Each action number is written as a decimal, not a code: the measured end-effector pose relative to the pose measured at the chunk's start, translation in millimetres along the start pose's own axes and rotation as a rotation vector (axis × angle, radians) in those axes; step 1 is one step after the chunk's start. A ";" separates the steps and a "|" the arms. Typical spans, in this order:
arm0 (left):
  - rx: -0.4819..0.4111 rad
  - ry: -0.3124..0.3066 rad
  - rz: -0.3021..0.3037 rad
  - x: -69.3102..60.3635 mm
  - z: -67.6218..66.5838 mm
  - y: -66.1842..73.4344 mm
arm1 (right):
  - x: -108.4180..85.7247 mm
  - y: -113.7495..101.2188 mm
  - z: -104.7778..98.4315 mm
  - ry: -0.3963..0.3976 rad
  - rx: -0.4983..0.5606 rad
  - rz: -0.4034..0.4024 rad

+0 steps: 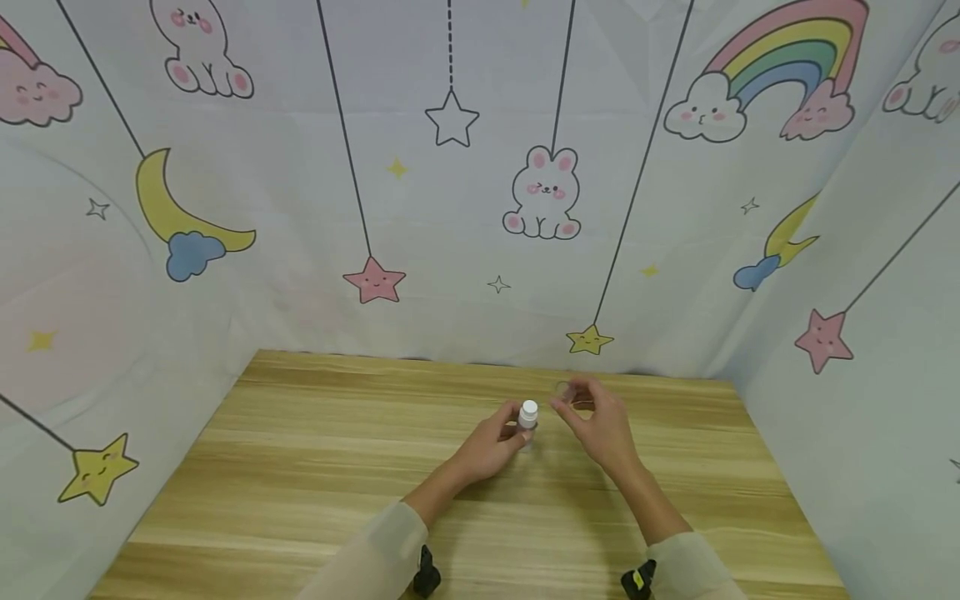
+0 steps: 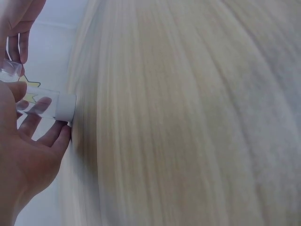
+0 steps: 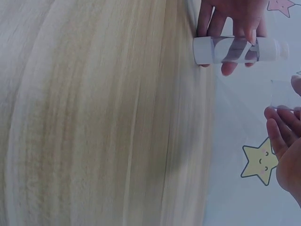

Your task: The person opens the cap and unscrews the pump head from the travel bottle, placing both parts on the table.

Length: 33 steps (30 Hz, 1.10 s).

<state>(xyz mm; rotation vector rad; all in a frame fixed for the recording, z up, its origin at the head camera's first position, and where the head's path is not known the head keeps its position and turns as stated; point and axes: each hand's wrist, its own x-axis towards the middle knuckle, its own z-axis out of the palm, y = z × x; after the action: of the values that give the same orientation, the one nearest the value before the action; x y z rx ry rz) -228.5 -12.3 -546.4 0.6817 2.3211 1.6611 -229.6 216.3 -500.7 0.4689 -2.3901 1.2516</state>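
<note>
My left hand (image 1: 489,447) holds a small upright bottle (image 1: 528,413) with a white top, thumb on the near side and fingers behind it. In the right wrist view the bottle (image 3: 203,51) has a clear body and a white base, which stands on the table. Just to the right and a little higher, my right hand (image 1: 606,427) pinches a clear, see-through cap (image 1: 564,392) between thumb and fingers. The cap (image 2: 10,70) is apart from the bottle. It is partly cut off in both wrist views.
The wood-grain table (image 1: 337,467) reaches back to a white cloth wall (image 1: 465,325) printed with stars, moons and rabbits. More cloth closes in the left and right sides. A small black device (image 1: 426,573) sits at the left wrist, and a similar one (image 1: 639,578) at the right.
</note>
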 end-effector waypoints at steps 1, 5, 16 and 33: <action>0.001 0.001 0.000 0.0 0.1 -0.3 | -0.3 0.4 -0.2 -0.001 0.002 0.001; 0.002 0.004 0.003 0.8 0.4 -1.4 | -1.0 2.2 -0.6 -0.004 0.003 0.003; 0.010 0.005 0.016 0.3 0.4 -2.8 | -1.9 5.5 -0.5 -0.019 -0.006 0.017; 0.010 -0.001 0.014 -1.9 1.0 -1.5 | -9.0 11.3 2.0 -0.048 -0.031 0.035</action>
<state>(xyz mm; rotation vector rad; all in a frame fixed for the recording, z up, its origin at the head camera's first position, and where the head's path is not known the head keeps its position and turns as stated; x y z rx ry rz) -226.8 -12.8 -548.3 0.7019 2.3311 1.6550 -227.4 221.7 -514.1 0.4539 -2.4639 1.2296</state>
